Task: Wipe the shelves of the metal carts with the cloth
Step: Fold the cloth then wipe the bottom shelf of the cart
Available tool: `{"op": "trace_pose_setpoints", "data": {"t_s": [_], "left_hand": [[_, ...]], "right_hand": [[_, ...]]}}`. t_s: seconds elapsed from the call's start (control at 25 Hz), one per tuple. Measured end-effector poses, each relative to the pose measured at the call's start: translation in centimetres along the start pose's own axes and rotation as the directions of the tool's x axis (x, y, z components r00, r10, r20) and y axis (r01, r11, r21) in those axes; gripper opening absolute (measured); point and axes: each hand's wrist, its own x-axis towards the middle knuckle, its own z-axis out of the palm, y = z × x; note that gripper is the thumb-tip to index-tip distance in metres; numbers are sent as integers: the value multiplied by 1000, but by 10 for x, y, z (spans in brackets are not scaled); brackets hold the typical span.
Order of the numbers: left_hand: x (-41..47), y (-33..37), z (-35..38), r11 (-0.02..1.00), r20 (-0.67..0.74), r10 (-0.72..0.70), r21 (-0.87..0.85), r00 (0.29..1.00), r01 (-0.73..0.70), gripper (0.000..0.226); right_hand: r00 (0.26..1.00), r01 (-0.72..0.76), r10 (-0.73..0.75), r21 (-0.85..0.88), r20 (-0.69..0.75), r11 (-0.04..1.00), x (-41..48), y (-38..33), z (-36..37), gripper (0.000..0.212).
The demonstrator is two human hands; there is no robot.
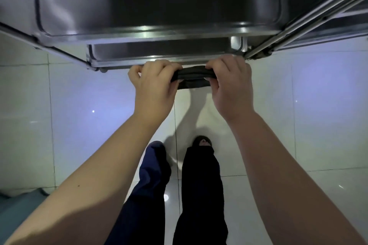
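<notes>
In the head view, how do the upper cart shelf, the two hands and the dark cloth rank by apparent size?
Largest: upper cart shelf, though it is cropped.
Then left hand and right hand, alike, so unranked.
Smallest: dark cloth, partly hidden inside both grips.

the left arm [95,169] comes in from 7 o'clock and the right arm [282,165] from 5 o'clock. both are bare and stretched forward, with wrists nearly straight and the backs of the hands up. the left grip [153,85], at 10 o'clock of centre, has its fingers curled, pinching one end of a dark cloth [192,74]. the right grip [231,83], at 2 o'clock, is level with it and pinches the other end. the grips are near each other but apart.
</notes>
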Motion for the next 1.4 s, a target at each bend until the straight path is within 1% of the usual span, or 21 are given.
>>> {"op": "trace_pose_setpoints", "data": {"t_s": [0.12, 0.2, 0.28, 0.36, 0.44, 0.56, 0.6, 0.68, 0.72, 0.8, 0.92, 1.0, 1.12, 1.2, 1.32, 1.4], "left_hand": [[19, 41, -99, 991, -54, 127, 38, 990, -125, 24], [36, 64, -163, 971, -115, 226, 105, 967, -214, 20], [51, 88, -229, 943, -163, 320, 149, 933, -297, 19], [65, 107, -287, 910, -185, 403, 180, 896, -373, 18], [82, 126, -340, 866, -226, 492, 227, 841, -446, 15], [116, 160, -419, 757, -347, 642, 431, 684, -491, 10], [128, 173, -444, 717, -371, 686, 494, 627, -492, 9], [151, 198, -491, 647, -386, 750, 596, 537, -475, 11], [160, 211, -511, 622, -375, 768, 633, 520, -461, 14], [175, 238, -543, 607, -355, 770, 665, 531, -436, 19], [191, 281, -570, 625, -349, 750, 649, 561, -433, 24], [199, 310, -573, 643, -355, 744, 613, 567, -459, 28], [203, 347, -562, 675, -413, 738, 438, 535, -594, 35], [203, 375, -546, 647, -432, 754, 365, 494, -669, 35], [203, 429, -516, 626, -418, 762, 280, 494, -728, 34], [196, 477, -494, 597, -411, 778, 251, 475, -762, 33]], "right_hand": [[999, -12, 13, 23, -40, 1000, 27, -45, -98, 16], [999, 22, -21, 17, -29, 1000, 50, -76, -160, 15], [997, 82, -82, -31, -14, 996, 70, -109, -224, 17], [990, 128, -134, -116, -49, 985, 88, -135, -278, 16], [977, 154, -178, -195, -117, 969, 107, -159, -331, 17], [949, 178, -238, -274, -206, 945, 142, -185, -410, 20], [936, 189, -262, -289, -237, 939, 155, -191, -436, 21], [922, 176, -266, -308, -281, 935, 180, -205, -487, 22], [922, 164, -261, -323, -285, 932, 190, -212, -510, 22], [924, 131, -230, -312, -305, 941, 206, -224, -553, 21], [926, 88, -166, -233, -338, 968, 215, -229, -602, 19], [923, 66, -146, -226, -355, 972, 213, -224, -625, 19], [915, -37, -61, -233, -399, 972, 197, -207, -651, 19], [903, -108, -5, -240, -430, 965, 181, -188, -668, 18], [892, -209, 70, -271, -446, 940, 143, -148, -694, 15], [890, -265, 105, -315, -443, 911, 110, -113, -716, 14]]}}
